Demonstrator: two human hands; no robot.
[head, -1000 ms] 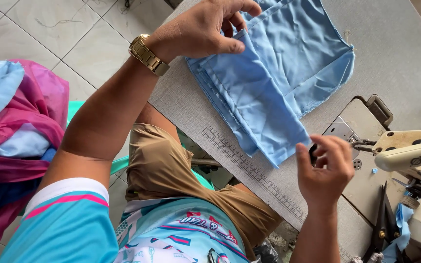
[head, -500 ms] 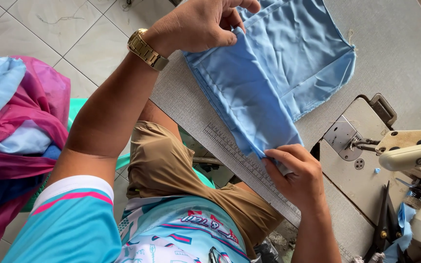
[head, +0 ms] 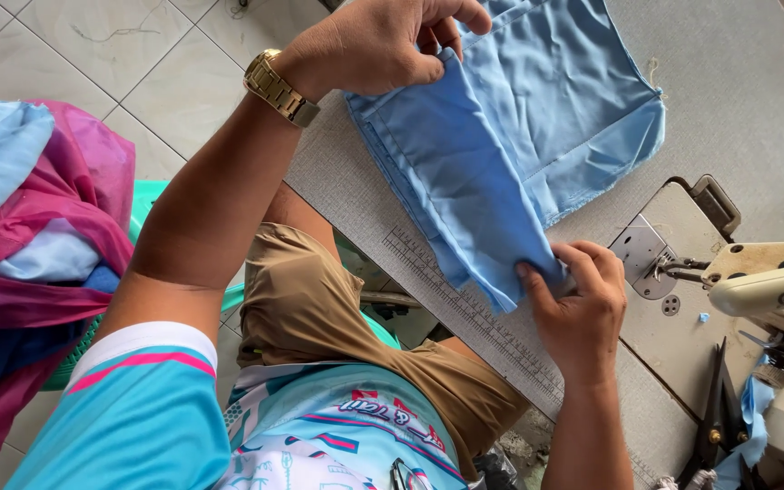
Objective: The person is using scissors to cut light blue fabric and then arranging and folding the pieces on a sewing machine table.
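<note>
Fingers (head: 537,272) pinch blue cloth (head: 519,154) at both ends.

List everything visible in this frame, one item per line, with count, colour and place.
blue cloth piece: one, light blue, folded on the table, held at both ends
sewing table: one, grey, with a ruler strip along its near edge
sewing machine: one, cream, right edge, metal plate beneath
scissors: one pair, dark, lower right
cloth pile: one, pink and blue, left, over a green basket
tiled floor: pale, upper left
wristwatch: one, gold, left wrist
left hand: grip on the cloth's far end
right hand: pinching the cloth's near corner
</note>
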